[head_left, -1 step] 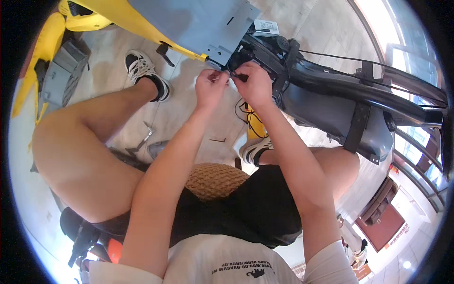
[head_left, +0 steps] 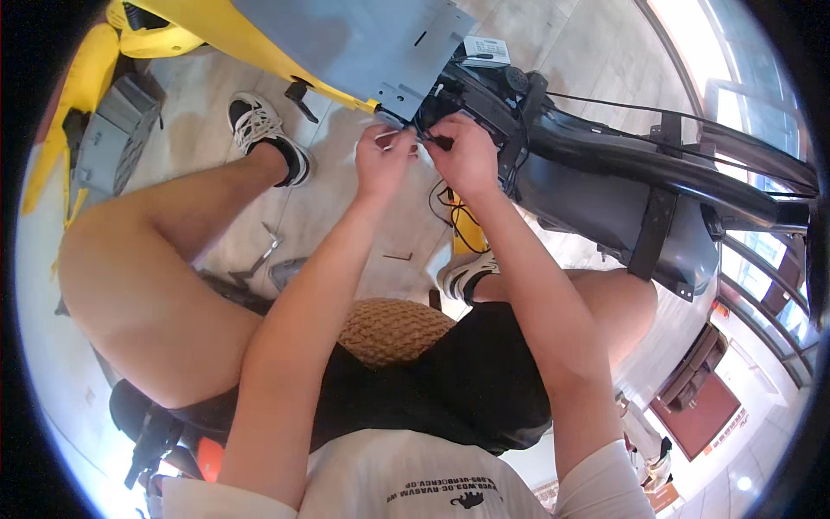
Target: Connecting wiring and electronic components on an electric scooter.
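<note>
My left hand [head_left: 383, 160] and my right hand [head_left: 467, 156] work close together below the corner of a grey panel with yellow trim [head_left: 380, 65]. The left fingers are pinched, with a thin pale sliver showing at them; what they hold I cannot make out. Between my right thumb and fingers is the dark end of a black cable [head_left: 439, 142]. Loose black wires [head_left: 445, 208] hang below that hand. Just right of it lies the black frame [head_left: 484, 99] of a partly dismantled scooter-like vehicle, whose thick black tube [head_left: 622, 160] runs off to the right.
A white labelled box [head_left: 484, 52] sits beside the frame. A hex key [head_left: 398, 256] and a metal plier-like tool [head_left: 264, 251] lie on the floor. Grey and yellow body parts [head_left: 108, 143] stand at the far left. A yellow piece [head_left: 469, 229] lies near my right shoe.
My left hand has shifted very slightly left, and a pale sliver shows more at its fingers. The right hand has not visibly moved.
</note>
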A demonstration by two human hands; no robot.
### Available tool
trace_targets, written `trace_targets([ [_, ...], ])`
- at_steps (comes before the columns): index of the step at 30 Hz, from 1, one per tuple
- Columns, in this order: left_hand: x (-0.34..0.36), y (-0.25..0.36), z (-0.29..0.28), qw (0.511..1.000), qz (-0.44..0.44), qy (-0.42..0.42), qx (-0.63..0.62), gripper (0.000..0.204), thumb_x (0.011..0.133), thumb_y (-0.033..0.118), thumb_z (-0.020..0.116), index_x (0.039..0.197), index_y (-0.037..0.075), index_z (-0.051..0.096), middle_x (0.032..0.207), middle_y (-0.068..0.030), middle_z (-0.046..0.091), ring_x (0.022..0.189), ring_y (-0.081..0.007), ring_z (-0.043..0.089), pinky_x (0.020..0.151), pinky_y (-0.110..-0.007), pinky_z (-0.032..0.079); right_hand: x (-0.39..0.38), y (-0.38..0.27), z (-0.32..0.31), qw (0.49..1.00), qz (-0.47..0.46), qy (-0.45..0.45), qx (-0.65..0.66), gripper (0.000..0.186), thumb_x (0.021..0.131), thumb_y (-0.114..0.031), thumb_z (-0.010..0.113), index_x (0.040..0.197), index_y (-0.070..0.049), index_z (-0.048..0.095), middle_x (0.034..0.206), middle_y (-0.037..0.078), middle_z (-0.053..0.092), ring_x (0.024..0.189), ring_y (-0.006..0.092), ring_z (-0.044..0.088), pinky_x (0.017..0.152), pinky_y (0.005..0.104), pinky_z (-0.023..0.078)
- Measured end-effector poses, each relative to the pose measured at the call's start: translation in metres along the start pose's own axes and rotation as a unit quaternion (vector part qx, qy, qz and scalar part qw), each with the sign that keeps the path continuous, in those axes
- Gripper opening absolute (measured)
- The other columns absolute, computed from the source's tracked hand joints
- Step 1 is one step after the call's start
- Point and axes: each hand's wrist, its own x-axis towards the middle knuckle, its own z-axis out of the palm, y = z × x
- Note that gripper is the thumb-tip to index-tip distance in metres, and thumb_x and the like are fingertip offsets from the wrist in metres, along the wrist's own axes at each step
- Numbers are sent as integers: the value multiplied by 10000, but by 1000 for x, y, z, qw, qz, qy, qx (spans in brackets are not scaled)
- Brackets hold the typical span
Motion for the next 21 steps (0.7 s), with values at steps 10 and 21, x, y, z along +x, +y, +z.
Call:
trace_targets([
  [10,19,-4,3,999,23,-20,28,226,885,21,649,1071,-94,592,926,-180,720,772,-230,741,684,-340,634,2,10,8,999,-16,10,39,180,769,-77,791,932,-13,748,958,139,711,851,319,684,772,381,544],
  [21,23,-12,0,995,76,-33,48,228,884,32,656,1058,-96,580,916,-181,724,776,-207,737,683,-337,639,1,3,10,1000,-8,19,23,151,803,-71,753,944,-17,744,977,148,706,882,347,685,784,412,543],
])
